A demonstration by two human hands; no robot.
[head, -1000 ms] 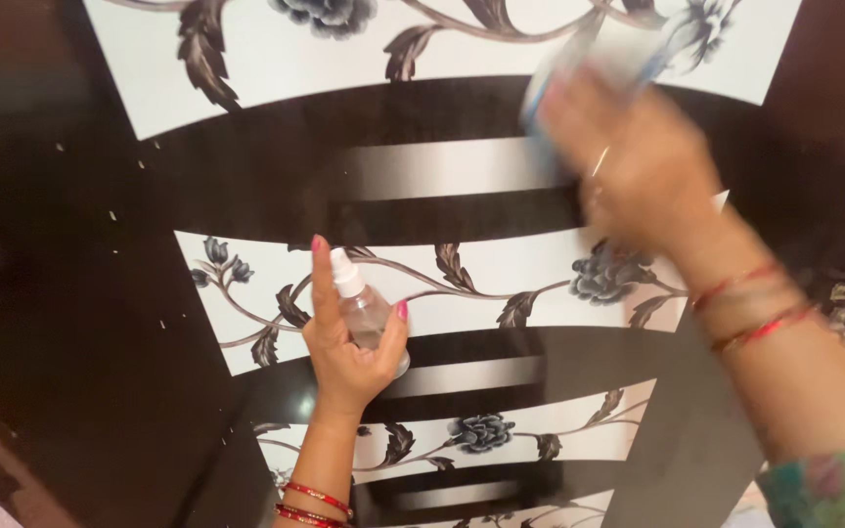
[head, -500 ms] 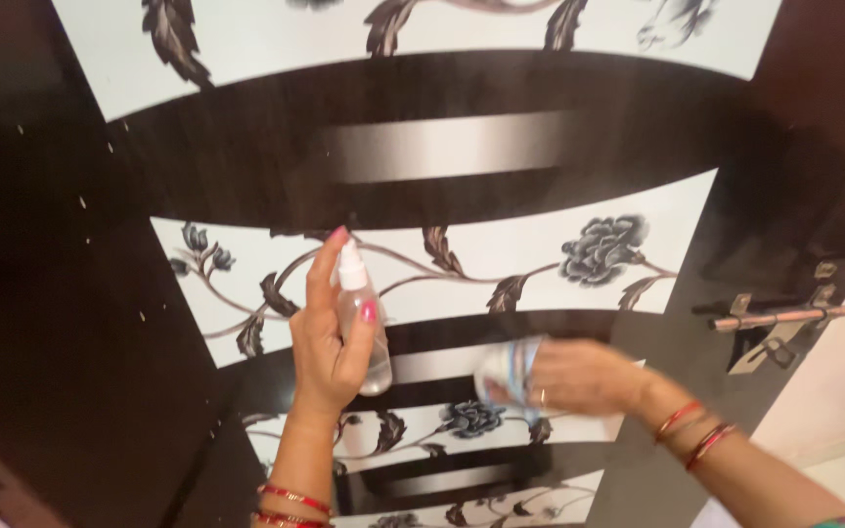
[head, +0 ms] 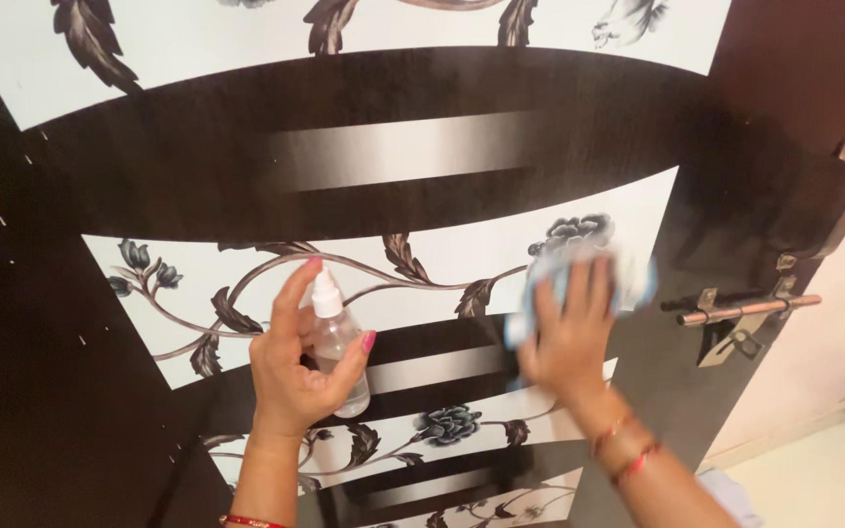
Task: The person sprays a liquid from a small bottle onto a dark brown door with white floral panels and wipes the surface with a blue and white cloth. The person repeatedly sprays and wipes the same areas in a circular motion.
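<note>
Against the door [head: 422,147], your left hand [head: 290,376] grips the spray bottle [head: 336,337] while your flat right hand [head: 569,337] presses the cloth [head: 540,293] mid-panel, lower bands unwiped.

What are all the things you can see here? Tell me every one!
Glossy dark brown door with white flower-patterned bands: one, fills most of the view.
Copper-coloured metal sliding bolt: one, on the door's right edge.
Pale floor: bottom right corner.
Small clear plastic spray bottle with white nozzle: one, held upright at the door's middle.
Light blue and white cloth: one, pressed flat on the door, blurred.
Red bangles: on both wrists.
Left hand: grips the bottle.
Right hand: flat on the cloth.
</note>
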